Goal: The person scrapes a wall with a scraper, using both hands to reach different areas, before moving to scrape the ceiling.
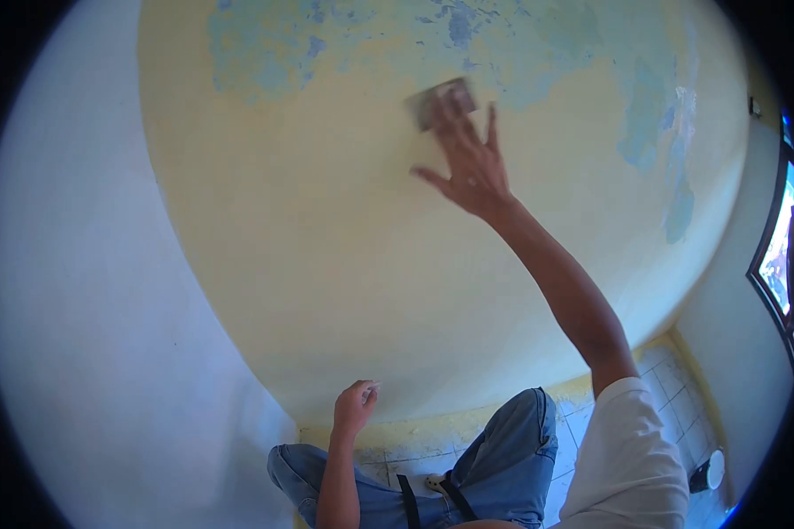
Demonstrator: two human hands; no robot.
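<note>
My right hand (pixel 472 167) is pressed flat against the yellow wall (pixel 344 238), fingers spread, pinning a small sanding block (pixel 439 102) under my fingertips. The block is a blurred greyish-brown rectangle, tilted, its long edge slanting up to the right. It sits high on the wall, just below the patch of peeling blue-green paint (pixel 273 48) that runs along the wall's top, and more of that flaking blue shows at the wall's right side. My left hand (pixel 355 407) is low down near the foot of the wall, curled loosely into a fist close to the surface; I cannot tell whether it grips anything. Below the wall, my knees in blue jeans (pixel 503 458) are over the tiled floor (pixel 679 388).
</note>
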